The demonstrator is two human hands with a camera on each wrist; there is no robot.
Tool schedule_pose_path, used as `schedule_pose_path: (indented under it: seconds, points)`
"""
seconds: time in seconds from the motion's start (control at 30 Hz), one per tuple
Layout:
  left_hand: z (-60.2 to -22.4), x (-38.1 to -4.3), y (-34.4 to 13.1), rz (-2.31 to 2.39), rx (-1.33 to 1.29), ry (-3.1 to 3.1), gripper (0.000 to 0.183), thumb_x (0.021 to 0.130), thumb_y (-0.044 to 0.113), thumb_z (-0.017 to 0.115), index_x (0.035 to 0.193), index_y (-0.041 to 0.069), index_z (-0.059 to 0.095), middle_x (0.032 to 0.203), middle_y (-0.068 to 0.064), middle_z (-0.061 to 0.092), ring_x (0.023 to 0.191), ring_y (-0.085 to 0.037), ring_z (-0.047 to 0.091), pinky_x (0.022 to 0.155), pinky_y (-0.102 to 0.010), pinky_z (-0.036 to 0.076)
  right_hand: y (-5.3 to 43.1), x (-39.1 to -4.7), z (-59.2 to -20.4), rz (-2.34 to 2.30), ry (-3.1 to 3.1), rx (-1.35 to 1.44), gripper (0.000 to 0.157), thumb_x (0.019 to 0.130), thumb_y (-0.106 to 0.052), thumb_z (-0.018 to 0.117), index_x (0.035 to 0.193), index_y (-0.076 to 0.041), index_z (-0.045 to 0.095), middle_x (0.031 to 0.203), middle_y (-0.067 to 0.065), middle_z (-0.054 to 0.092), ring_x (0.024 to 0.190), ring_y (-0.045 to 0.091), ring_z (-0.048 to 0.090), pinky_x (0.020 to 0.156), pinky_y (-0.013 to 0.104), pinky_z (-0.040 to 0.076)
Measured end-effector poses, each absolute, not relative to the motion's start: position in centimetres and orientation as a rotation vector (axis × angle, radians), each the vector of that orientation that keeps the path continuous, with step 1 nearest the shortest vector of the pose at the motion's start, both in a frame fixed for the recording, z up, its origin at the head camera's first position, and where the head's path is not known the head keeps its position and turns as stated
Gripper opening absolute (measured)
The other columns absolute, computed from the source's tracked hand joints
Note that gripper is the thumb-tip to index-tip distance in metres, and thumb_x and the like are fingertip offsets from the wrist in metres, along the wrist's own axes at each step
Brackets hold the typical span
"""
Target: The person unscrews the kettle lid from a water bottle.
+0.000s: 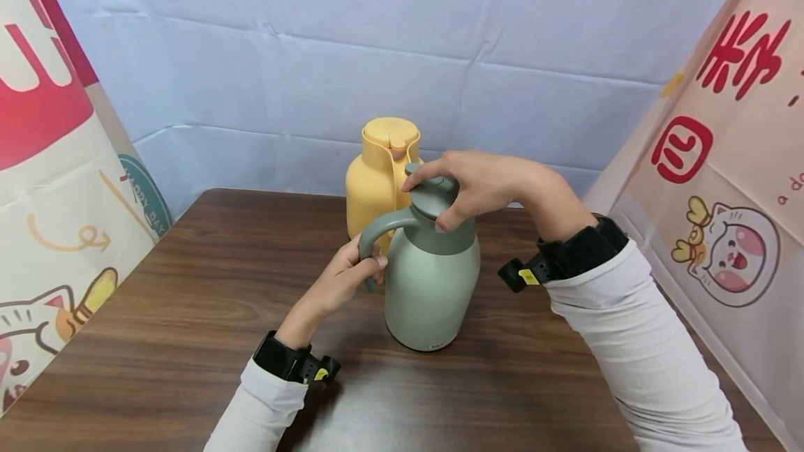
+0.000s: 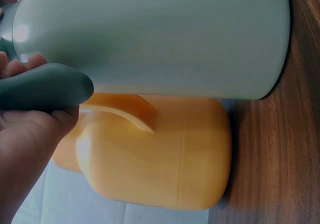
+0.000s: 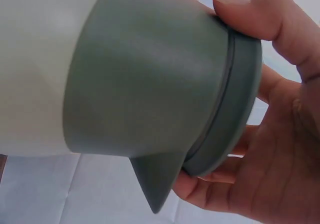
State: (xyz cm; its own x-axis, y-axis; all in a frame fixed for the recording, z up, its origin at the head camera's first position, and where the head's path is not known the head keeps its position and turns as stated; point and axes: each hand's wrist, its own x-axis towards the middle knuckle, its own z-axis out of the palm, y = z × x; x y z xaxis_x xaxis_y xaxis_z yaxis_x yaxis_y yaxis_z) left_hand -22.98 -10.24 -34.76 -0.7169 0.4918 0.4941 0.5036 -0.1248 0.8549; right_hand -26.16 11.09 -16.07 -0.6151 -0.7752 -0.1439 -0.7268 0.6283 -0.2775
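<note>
White sleeves (image 1: 641, 340) are leading to two hands working on a green jug (image 1: 433, 291), which is standing upright on a brown table (image 1: 251, 298), right of the left fingers and below the right ones. The left hand (image 1: 342, 274) is gripping the handle (image 1: 383, 224), its fingers curling around it. The right hand (image 1: 484, 183) is pinching the lid (image 1: 432, 199) at its rim between thumb and fingers. Beyond the left fingers, a yellow jug (image 1: 369, 187) is standing, partly hidden behind the green one.
</note>
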Motion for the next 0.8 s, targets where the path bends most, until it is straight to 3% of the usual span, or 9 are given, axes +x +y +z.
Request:
schedule_pose_path:
  seconds: [0.47, 0.8]
  points:
    - [-34.86, -23.06, -10.16, -2.050, -1.201, -2.042, 0.016, 0.094, 0.006, 0.039, 0.079, 0.001, 0.035, 0.065, -0.017, 0.038, 0.064, -0.034, 0.041, 0.062, -0.038, 0.037, 10.94, -25.91, -15.13, -0.295, 2.438, -1.299, 0.064, 0.057, 0.008, 0.063, 0.113, -0.023, 0.055, 0.116, 0.007, 0.041, 0.103, 0.023, 0.037, 0.085, 0.043, 0.037]
    - [-34.88, -23.09, -10.22, -2.061, -1.186, -2.049, 0.015, 0.094, 0.007, 0.039, 0.081, 0.002, 0.036, 0.065, -0.018, 0.039, 0.064, -0.038, 0.040, 0.061, -0.036, 0.036, 11.43, -26.37, -15.26, -0.335, 2.361, -1.379, 0.065, 0.057, 0.011, 0.060, 0.113, -0.020, 0.052, 0.120, 0.005, 0.038, 0.107, 0.021, 0.035, 0.086, 0.043, 0.036]
